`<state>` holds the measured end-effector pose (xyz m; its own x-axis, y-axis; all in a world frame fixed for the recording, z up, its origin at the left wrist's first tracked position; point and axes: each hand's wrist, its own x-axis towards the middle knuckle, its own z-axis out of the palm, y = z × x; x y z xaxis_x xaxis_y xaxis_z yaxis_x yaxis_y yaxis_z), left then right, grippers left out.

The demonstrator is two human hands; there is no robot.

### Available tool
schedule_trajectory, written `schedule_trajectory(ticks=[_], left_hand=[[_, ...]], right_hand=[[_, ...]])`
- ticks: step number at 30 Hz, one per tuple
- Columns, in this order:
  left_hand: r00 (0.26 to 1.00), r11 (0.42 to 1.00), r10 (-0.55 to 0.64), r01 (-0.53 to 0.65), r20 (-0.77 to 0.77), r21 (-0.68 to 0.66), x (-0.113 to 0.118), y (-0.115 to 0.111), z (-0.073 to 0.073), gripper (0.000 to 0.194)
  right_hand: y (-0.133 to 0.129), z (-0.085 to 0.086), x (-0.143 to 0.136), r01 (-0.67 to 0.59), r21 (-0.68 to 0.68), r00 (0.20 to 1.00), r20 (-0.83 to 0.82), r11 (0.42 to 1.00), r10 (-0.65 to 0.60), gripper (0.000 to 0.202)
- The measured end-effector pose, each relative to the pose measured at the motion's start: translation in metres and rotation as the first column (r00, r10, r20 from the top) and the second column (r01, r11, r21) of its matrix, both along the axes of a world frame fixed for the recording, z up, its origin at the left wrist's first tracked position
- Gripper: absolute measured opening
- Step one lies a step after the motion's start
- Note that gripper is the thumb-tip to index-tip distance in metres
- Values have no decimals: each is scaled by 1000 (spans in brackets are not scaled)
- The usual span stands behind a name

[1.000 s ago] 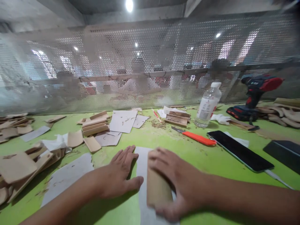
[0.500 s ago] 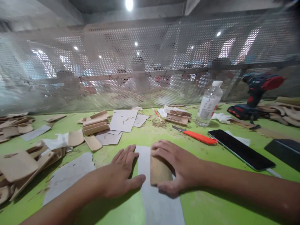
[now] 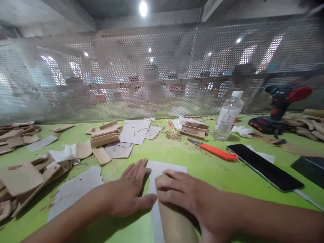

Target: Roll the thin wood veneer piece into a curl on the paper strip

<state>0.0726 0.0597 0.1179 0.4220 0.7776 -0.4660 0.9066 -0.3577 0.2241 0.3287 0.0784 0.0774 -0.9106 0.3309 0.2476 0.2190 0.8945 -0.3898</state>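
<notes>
A pale grey strip of paper (image 3: pixel 153 172) lies on the green tabletop in front of me. My left hand (image 3: pixel 126 194) rests flat at the strip's left edge, fingers stretched out and thumb on the paper, holding nothing. My right hand (image 3: pixel 194 195) is wrapped over a curved piece of bamboo (image 3: pixel 174 224), which lies on the paper. The hand covers the far right part of the piece, and its near end runs out of the picture at the bottom.
Cut bamboo pieces (image 3: pixel 21 177) are heaped at the left. An orange utility knife (image 3: pixel 219 152), a phone (image 3: pixel 264 167), a water bottle (image 3: pixel 227 116) and a cordless drill (image 3: pixel 278 108) stand or lie to the right. A perforated metal screen (image 3: pixel 121 74) closes off the back.
My right hand has slid the bamboo piece along the paper towards me. My left hand has stayed at the strip's edge. The view has shifted slightly.
</notes>
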Motion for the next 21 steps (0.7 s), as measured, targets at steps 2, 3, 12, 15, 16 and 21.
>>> schedule_trajectory(ticks=[2,3,12,15,16,21], left_hand=[[1000,1000,20,-20,9,15,-1,0,-1,95],[1000,999,29,-29,9,20,-1,0,-2,96],[998,999,41,-41,-42,-4,2,0,1,97],[1000,1000,21,-21,-16,-1,1,-1,0,97],[1000,1000,8,-8,-9,-3,0,-1,0,97],[999,999,22,-23,25,40,-3,0,-6,99]], right_hand=[[1,1,1,128,12,992,16,992,-128,83],[2,1,1,211,25,977,13,977,-211,86],[1,-1,1,250,26,968,3,968,-250,88],[-1,0,1,179,18,983,30,984,-179,90],[-1,0,1,91,1,995,30,996,-91,90],[1,0,1,251,16,968,9,968,-251,90]])
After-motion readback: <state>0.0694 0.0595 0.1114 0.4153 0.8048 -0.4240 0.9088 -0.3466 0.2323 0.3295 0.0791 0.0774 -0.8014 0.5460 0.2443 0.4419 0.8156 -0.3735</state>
